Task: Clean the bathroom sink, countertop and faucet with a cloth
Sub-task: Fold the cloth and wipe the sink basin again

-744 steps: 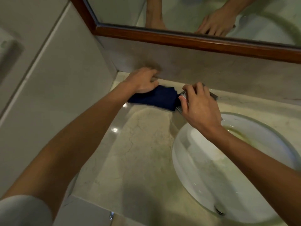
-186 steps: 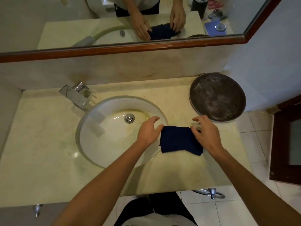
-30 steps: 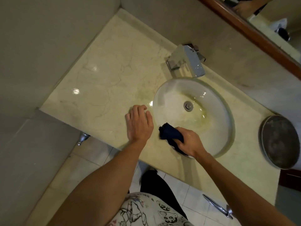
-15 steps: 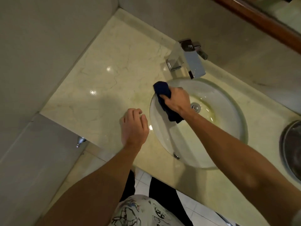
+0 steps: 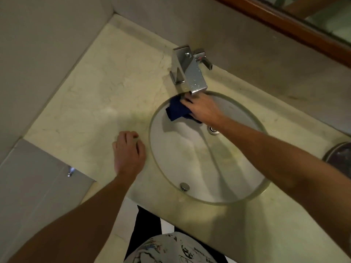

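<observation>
A dark blue cloth (image 5: 176, 109) lies against the inner far-left wall of the round white sink (image 5: 191, 164), just under the spout of the chrome faucet (image 5: 188, 71). My right hand (image 5: 204, 109) holds the cloth and presses it to the basin; part of the cloth is hidden under the palm. My left hand (image 5: 129, 152) rests on the cream marble countertop (image 5: 98, 103) beside the sink's left rim, fingers loosely bent, holding nothing. The drain (image 5: 212, 130) shows beside my right wrist.
A wall corner bounds the counter at the left and back. A wood-framed mirror (image 5: 296, 29) runs along the top right. A dark round tray (image 5: 340, 158) sits at the right edge. The counter's front edge drops to a tiled floor.
My right hand has pushed the cloth up the basin wall from the near rim to just below the faucet spout. My left hand has stayed on the counter beside the sink.
</observation>
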The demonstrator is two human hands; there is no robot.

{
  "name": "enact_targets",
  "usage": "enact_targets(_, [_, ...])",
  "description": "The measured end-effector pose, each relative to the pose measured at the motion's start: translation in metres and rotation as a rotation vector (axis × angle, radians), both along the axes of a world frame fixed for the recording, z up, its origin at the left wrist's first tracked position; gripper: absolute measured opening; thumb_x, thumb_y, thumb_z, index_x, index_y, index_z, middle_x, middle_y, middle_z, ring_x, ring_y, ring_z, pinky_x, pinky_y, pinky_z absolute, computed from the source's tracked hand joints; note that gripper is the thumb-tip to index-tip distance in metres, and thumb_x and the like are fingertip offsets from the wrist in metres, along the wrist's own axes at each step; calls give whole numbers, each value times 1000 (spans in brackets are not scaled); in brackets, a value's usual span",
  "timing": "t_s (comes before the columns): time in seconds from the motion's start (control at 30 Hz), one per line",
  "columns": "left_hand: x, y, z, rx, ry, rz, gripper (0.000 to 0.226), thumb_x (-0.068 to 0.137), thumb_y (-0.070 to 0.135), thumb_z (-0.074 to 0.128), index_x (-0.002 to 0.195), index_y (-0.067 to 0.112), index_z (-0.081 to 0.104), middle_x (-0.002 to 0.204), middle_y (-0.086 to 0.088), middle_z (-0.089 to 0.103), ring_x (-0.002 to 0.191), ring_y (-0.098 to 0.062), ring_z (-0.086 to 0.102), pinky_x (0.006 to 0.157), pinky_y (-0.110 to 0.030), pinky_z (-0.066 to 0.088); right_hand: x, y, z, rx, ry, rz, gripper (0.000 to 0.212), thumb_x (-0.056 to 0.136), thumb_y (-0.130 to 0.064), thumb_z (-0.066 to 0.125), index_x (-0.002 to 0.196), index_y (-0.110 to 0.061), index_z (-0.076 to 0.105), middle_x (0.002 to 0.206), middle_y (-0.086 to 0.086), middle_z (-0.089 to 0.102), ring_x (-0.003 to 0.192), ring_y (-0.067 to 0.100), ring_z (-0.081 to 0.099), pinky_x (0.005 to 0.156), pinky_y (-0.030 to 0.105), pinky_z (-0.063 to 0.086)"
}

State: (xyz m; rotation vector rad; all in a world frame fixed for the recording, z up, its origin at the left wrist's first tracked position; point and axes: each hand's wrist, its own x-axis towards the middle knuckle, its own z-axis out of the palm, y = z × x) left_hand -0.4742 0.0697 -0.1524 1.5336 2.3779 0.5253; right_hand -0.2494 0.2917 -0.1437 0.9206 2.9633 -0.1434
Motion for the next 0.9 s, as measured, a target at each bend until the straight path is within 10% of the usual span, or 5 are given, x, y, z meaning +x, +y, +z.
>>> enact_targets(0.23, [1, 1, -2, 9, 44, 6, 28, 95, 24, 43, 111, 6, 58, 110, -15, 53, 95, -35, 53, 89, -50, 41, 98, 41, 7, 198, -82, 47, 46, 84, -14, 69, 128, -9, 56, 116, 20, 59, 100, 39, 56, 85, 45, 44])
enact_targets(0.53, [-1, -1, -2, 46, 52, -25, 21, 97, 18, 48, 110, 3, 56, 112, -20, 53, 96, -39, 52, 88, -51, 40, 222, -135, 6, 9, -272, -524, 60, 66, -2, 82, 122, -8, 62, 108, 18, 59, 95, 37, 57, 75, 43, 42])
enact_targets(0.9, [-3, 0, -7, 61, 79, -35, 14, 96, 16, 51, 108, 10, 55, 109, -13, 53, 90, -32, 51, 81, -46, 39, 85, -297, 25, -297, -53, -1029, 49, 69, 7, 66, 115, -8, 59, 102, 10, 58, 68, 31, 56, 59, 40, 49])
